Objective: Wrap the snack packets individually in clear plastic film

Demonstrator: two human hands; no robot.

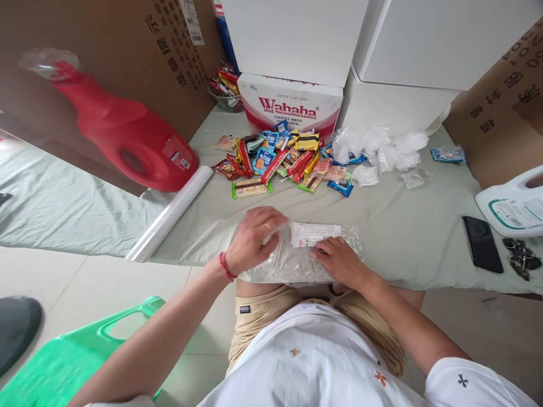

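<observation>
At the near edge of the cloth [407,237], right in front of the lap, here lies the clear wrap [292,267], crinkled and shiny, with a white packet [318,229] lying on its far side. The right hand [344,263] is down, fingers laid lightly over the packet's near right part and the wrap, not clamped round anything. And the left hand [254,240]? Over the wrap's left end, fingers curled and blurred; whether they pinch any film, I cannot tell.

Steadiness looks like the thing here. That right hand would do best as a flat, light anchor: enough weight to stop the packet skidding, not so much that the plastic bunches. The left, I'd say, wants a clean pinch on a single edge, drawn low and slow, as slick film could slide or cling. Mind the front edge too: the wrap reaches right to it, and a tug toward the body might drag everything over. Snacks [275,161] sit beyond, apart from both hands.
</observation>
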